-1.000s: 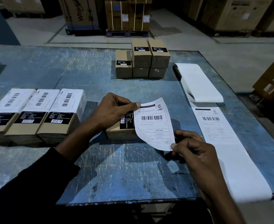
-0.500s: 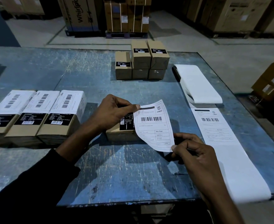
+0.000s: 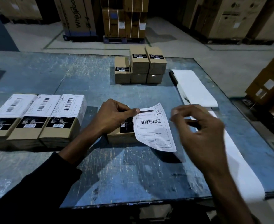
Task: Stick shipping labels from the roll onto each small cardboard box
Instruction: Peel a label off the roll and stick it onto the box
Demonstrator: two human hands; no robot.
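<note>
A small cardboard box point(image 3: 119, 138) with a black product sticker lies on the blue table point(image 3: 116, 175) in front of me. My left hand point(image 3: 113, 115) pinches the top left corner of a white shipping label point(image 3: 154, 126) over the box. The label's lower part curls free past the box's right side. My right hand point(image 3: 202, 133) hovers blurred to the right of the label, fingers loosely curled, holding nothing. The folded label roll point(image 3: 196, 88) lies at the right, and its white backing strip point(image 3: 239, 167) trails toward me.
Three boxes with labels on them point(image 3: 36, 113) stand in a row at the left. A stack of plain small boxes point(image 3: 139, 65) stands at the table's far middle. Large cartons point(image 3: 78, 15) stand on the floor beyond. The table's front edge is close to me.
My right hand has let go of the label's lower right corner and lifted up and to the right. My left hand still pinches the top corner over the box.
</note>
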